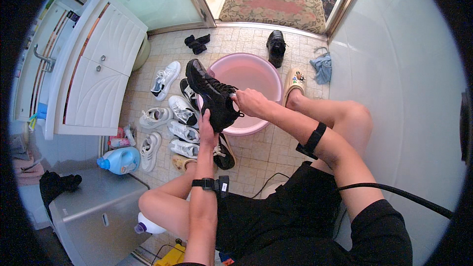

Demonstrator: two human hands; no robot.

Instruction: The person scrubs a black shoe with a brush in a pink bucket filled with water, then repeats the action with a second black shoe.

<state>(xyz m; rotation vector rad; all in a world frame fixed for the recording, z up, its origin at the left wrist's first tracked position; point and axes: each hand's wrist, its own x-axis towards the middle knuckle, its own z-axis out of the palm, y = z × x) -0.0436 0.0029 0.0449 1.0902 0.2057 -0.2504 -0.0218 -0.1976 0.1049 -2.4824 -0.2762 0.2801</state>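
No text legible; white label on left wrist device; print too small

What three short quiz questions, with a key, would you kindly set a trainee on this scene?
1. What thing do the left hand and the right hand both touch?
2. True or false: the pink basin stands on the tiled floor.
3. What lies at the foot of the right-hand wall: (a) a white sneaker, (b) a blue cloth, (c) a blue bottle?

Key: 1. A black shoe. 2. True. 3. (b).
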